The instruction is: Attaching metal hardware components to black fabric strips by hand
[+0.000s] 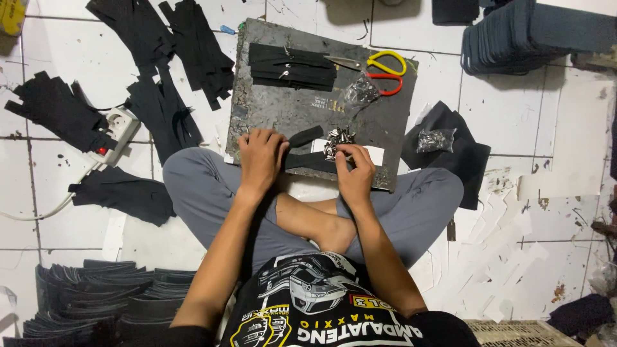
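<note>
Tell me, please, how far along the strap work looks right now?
Done: a few black strips with metal hooks lie stacked on the board. In hand: the left hand presses a strip; the right hand is beside the rivet pile. Left: loose black pieces on the floor.
</note>
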